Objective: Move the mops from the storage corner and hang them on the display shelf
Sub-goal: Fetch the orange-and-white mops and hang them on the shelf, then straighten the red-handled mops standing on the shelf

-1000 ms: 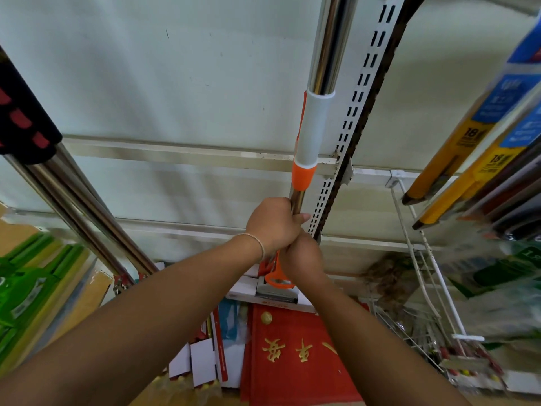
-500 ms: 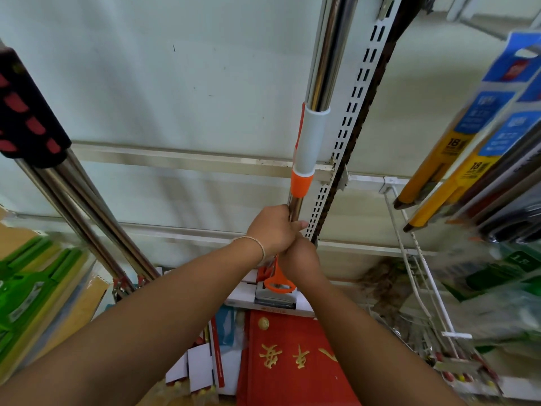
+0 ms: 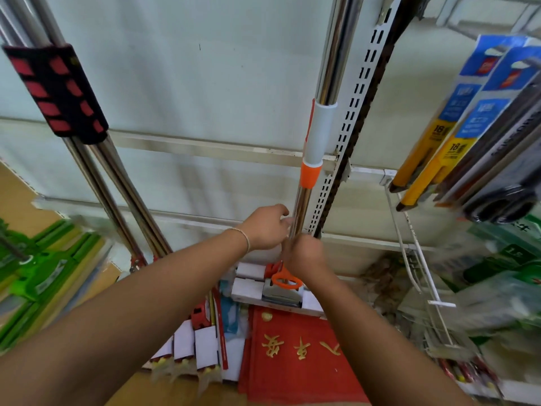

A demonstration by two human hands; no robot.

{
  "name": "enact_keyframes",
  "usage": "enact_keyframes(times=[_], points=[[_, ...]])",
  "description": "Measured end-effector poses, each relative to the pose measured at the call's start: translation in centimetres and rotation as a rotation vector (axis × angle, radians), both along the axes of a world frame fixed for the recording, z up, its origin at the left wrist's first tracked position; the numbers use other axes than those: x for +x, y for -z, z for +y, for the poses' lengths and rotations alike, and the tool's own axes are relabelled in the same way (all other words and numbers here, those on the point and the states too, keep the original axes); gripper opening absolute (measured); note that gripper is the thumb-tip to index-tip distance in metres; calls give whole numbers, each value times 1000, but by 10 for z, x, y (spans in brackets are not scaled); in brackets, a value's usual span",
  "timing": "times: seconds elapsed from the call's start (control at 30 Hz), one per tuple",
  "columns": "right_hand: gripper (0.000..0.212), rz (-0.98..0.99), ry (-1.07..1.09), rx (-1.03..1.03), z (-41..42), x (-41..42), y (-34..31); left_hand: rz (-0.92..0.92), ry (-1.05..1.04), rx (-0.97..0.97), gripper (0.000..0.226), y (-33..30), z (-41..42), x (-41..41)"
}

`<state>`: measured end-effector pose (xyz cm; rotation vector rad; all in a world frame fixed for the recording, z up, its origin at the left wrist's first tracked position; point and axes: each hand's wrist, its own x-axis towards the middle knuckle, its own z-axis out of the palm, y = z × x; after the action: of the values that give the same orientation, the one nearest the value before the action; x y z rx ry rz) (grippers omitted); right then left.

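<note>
Head view, looking down the face of a display shelf. A mop (image 3: 328,92) is standing nearly upright against the shelf's back panel (image 3: 205,68), its chrome pole running from the top edge of the view down to the hands; a white sleeve (image 3: 320,130) and an orange collar (image 3: 310,177) are sitting on the pole above the hands. The pole is lying just beside the slotted upright (image 3: 348,136) of the shelf. The right hand (image 3: 306,253) is gripping the pole, fingers curled round it. The left hand (image 3: 268,227), just above it and wearing a thin bracelet (image 3: 244,237), is resting beside the pole with fingers loosely bent; the tips are touching the pole, and whether they are closing round it cannot be told. Below the hands the mop's orange lever (image 3: 285,281) and metal wringer (image 3: 281,294) are showing, near the shelf's lower edge. At the left edge, other mop poles (image 3: 117,183) are hanging together, bound by a black-and-red foam grip (image 3: 55,92). Green mop heads (image 3: 38,273) are lying at the lower left. Blue-and-yellow packs (image 3: 456,112) are hanging at the right edge. A red mat (image 3: 292,353) with gold characters is lying at the bottom centre.
</note>
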<state>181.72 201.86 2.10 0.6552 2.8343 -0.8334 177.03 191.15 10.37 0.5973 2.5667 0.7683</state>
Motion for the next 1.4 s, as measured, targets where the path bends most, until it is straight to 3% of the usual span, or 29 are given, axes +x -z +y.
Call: enact_keyframes(times=[0.1,0.6,1.13,1.4], points=[[39,78,-25,-16,-8,4,-12,50,-17,14,38,-1,-12,7],[50,251,-53,52,-77,-4,-86,259,-91,120,39,-54,-114,-1],[50,315,68,116,-198,-9,-126,308,145,305,38,-95,-242,-9],[51,346,94,116,-227,-14,-139,354,146,343,35,-102,-288,-19]])
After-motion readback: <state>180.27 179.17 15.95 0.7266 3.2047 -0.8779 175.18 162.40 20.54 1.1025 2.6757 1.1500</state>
